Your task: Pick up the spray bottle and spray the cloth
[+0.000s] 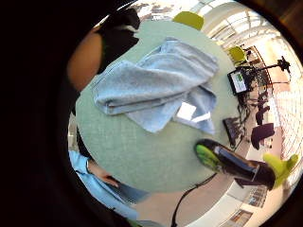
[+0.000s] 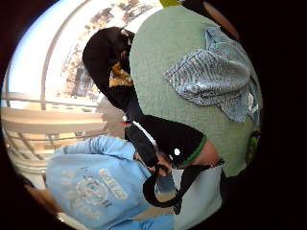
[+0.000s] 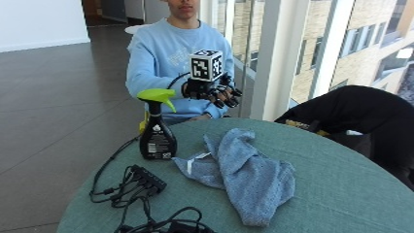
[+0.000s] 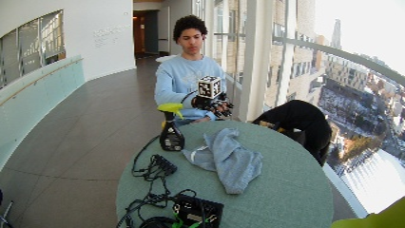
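A black spray bottle point(image 3: 157, 136) with a lime-green trigger head point(image 3: 157, 94) stands upright on the round green table point(image 3: 336, 179), near its edge on the person's right. A crumpled blue-grey cloth point(image 3: 249, 172) lies in the middle of the table, beside the bottle. My gloved right hand point(image 3: 210, 93) hovers in the air above the table's near edge, a little to the side of the bottle's head and apart from it, fingers loosely curled and holding nothing. The bottle point(image 1: 234, 163) and cloth point(image 1: 156, 85) both show below my palm.
A black power strip with cables point(image 3: 139, 184) lies on the table in front of the bottle. A black bag or coat point(image 3: 355, 114) sits at the table's far side by the window. A dark device point(image 4: 196, 209) with cables rests at the table's front edge.
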### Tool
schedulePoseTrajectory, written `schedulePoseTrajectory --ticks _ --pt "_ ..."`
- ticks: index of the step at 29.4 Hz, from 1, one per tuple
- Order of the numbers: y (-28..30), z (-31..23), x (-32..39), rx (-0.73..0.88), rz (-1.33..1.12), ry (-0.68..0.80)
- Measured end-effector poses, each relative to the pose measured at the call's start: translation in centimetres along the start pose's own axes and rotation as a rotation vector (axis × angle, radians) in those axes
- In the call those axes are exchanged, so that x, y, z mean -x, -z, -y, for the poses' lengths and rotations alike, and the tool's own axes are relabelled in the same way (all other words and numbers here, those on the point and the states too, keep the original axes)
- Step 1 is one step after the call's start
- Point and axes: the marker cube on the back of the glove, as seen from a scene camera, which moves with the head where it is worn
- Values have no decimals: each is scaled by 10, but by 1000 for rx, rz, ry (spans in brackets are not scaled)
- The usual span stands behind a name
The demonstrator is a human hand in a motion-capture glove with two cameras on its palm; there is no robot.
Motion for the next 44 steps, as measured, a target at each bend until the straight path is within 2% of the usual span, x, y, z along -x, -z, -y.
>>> schedulePoseTrajectory --ticks 7,17,23,31,36,44 --pt "-8 -70 -2 -28 34 13" --pt "-5 -172 -24 -92 60 -66" --pt "-3 -219 -47 -158 214 -103" --pt "-5 -250 -85 -201 474 -177" --pt "-5 -250 -113 -227 694 -209" --pt "-4 -252 -163 -240 857 -260"
